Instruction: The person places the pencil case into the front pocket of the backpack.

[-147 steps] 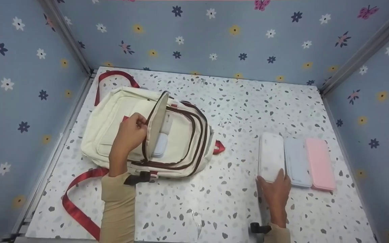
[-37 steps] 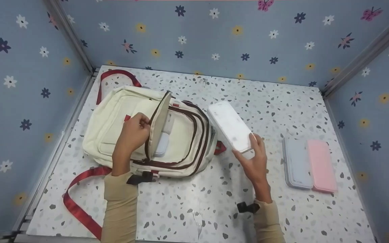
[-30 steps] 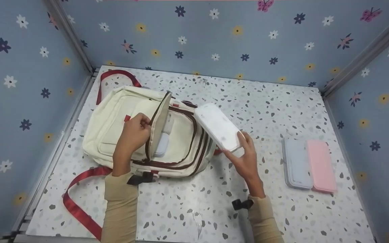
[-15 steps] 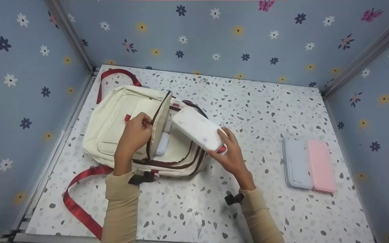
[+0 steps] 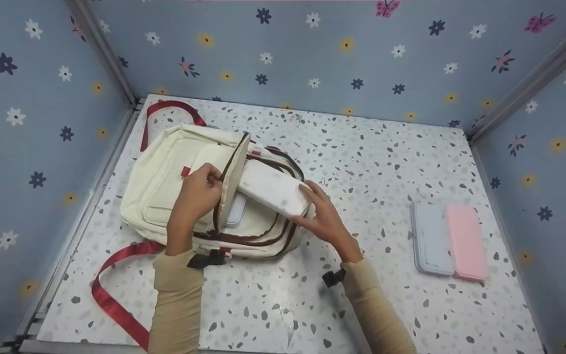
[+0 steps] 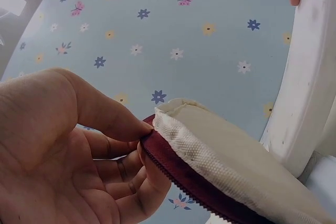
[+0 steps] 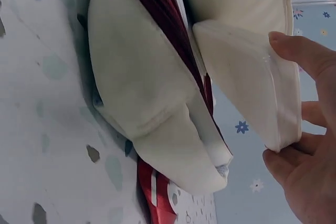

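Observation:
A cream backpack (image 5: 157, 162) with brown zips and red straps lies on the table, its front pocket unzipped. My left hand (image 5: 195, 194) pinches the edge of the pocket flap (image 5: 231, 184) and holds it raised; the left wrist view shows thumb and fingers on the dark red zip tape (image 6: 163, 153). In my right hand (image 5: 329, 221) is a white rectangular case (image 5: 273, 189), gripped by its near end between thumb and fingers. The case's far end is at the flap's inner side, over the pocket. Below it, a light blue item (image 5: 235, 210) shows inside the pocket, partly hidden.
On the right of the speckled table (image 5: 361, 162) lie a light blue case (image 5: 433, 241) and a pink case (image 5: 467, 241), side by side. Flower-patterned panels (image 5: 302, 59) enclose the back and both sides. One red strap (image 5: 116, 309) loops toward the front edge.
The right hand has taken the white case from beside the blue one and carried it left to the pocket, turning it and lowering its far end. The left hand keeps holding the flap.

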Demonstrator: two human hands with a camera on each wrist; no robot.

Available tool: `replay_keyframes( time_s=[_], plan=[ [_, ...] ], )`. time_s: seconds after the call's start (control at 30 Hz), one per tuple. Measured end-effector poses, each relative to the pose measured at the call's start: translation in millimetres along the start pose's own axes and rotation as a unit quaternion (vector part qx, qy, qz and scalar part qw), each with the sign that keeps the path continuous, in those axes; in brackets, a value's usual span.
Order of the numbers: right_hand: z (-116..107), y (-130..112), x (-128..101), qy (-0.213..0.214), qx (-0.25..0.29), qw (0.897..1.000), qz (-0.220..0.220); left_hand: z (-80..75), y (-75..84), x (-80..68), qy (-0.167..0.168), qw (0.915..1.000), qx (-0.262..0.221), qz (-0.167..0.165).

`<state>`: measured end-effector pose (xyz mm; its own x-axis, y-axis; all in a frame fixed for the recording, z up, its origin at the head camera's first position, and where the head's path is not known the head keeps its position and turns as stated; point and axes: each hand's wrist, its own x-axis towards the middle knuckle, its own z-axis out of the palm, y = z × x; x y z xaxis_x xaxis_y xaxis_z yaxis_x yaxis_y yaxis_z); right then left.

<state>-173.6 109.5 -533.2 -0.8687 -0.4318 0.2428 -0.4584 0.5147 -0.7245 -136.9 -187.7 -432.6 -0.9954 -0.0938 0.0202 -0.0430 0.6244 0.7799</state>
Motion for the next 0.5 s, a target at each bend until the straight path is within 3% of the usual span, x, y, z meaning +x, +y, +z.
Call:
replay_keyframes(
  time_s=[0.3, 0.5],
  plan=[
    [-0.7, 6.4, 2.8, 0.024, 0.052, 0.998, 0.031, 1.3, 1.2, 1.0, 0.011, 0.9999, -0.007, 0.010],
    [1.4, 9.0, 8.1, 0.039, 0.047, 0.998, 0.005, 3.2, 4.4, 1.7, 0.021, 0.9992, -0.019, 0.028]
  ],
)
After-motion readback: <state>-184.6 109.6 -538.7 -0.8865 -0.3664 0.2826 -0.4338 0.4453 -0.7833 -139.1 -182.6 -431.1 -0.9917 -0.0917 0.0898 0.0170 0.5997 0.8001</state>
